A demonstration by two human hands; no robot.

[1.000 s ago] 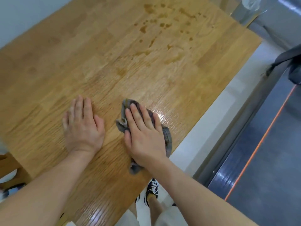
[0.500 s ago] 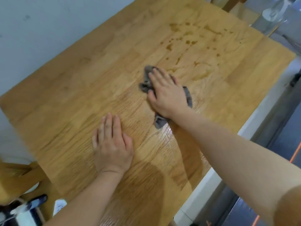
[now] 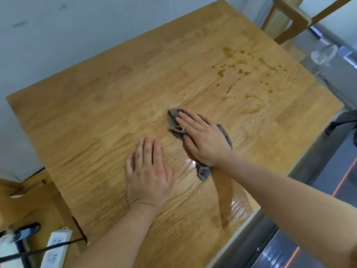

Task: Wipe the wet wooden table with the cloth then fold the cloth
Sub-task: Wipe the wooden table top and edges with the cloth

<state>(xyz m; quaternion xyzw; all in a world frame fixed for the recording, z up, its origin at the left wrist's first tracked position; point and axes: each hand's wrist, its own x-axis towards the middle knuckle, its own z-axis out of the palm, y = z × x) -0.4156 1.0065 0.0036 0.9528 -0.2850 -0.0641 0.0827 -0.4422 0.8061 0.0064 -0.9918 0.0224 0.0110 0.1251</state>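
Observation:
The wooden table (image 3: 100, 105) fills most of the head view. Dark water drops and streaks (image 3: 241, 70) spot its far right part. A crumpled grey cloth (image 3: 174, 119) lies near the table's middle, and my right hand (image 3: 204, 141) presses flat on it with straight fingers, so only the cloth's far end and near end show. My left hand (image 3: 147, 175) rests flat on the bare wood just left of and nearer than the cloth, holding nothing. A shiny wet trail gleams on the wood near the cloth's near end.
A wall runs along the table's left side. A wooden chair (image 3: 289, 18) stands beyond the far corner, with a clear glass object (image 3: 321, 55) off the right edge. A white power strip (image 3: 56, 248) with a black cable lies on the floor at lower left.
My right hand pushed the cloth away from the near edge toward the table's middle. My left hand stayed flat on the wood. The camera view shifted, showing more of the table.

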